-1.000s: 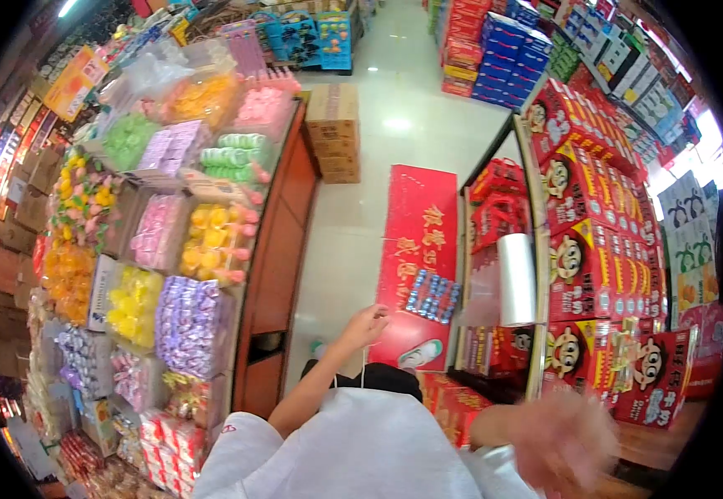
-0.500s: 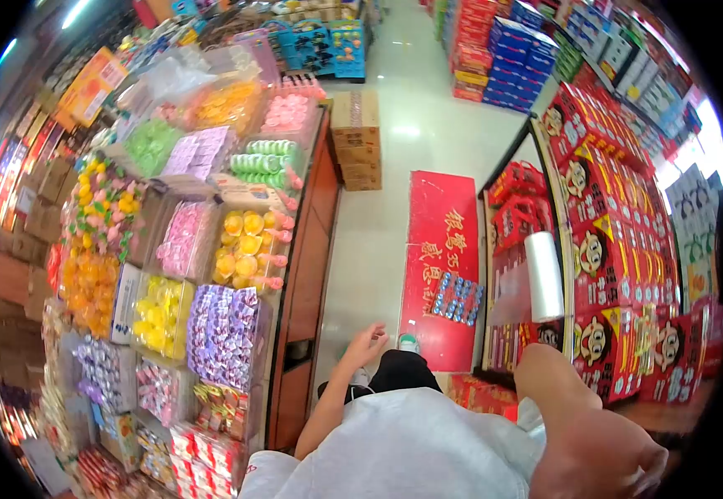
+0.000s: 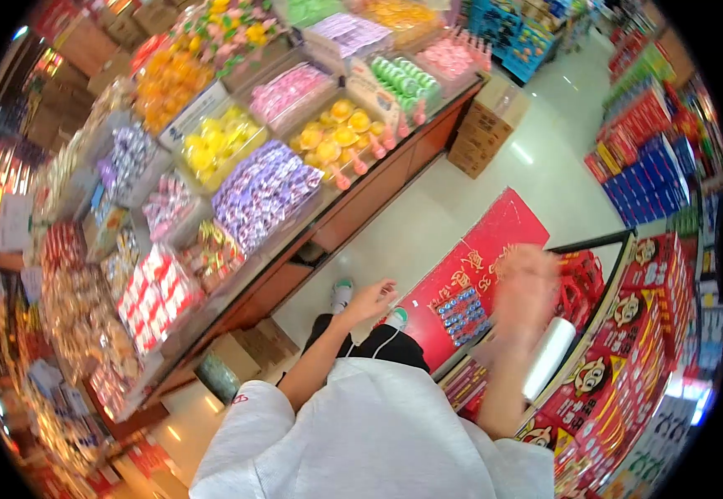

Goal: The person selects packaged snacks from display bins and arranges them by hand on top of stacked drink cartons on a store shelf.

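My left hand [image 3: 372,300] hangs low in front of my dark trousers [image 3: 390,345], above the floor. Its fingers are loosely apart and nothing shows in them. My right hand [image 3: 528,287] is raised on the right side, smeared by motion, so its fingers cannot be made out. Behind and below it stands the shelf with a roll of clear plastic bags [image 3: 549,358]. Close by on the red mat [image 3: 503,220] is a pack of small blue-topped cans or bottles [image 3: 463,317]; my right hand appears apart from it.
Sweets in clear bins, such as purple-wrapped ones [image 3: 266,193] and orange-yellow ones [image 3: 338,133], fill the counter on the left. Cardboard boxes [image 3: 484,125] stand at its far end. Red gift boxes [image 3: 619,366] line the right side. Blue cartons [image 3: 648,183] are stacked farther back.
The view has turned left, so the counter lies slantwise. My right arm has risen and swung forward from beside the red boxes. My left hand stays low by my trousers.
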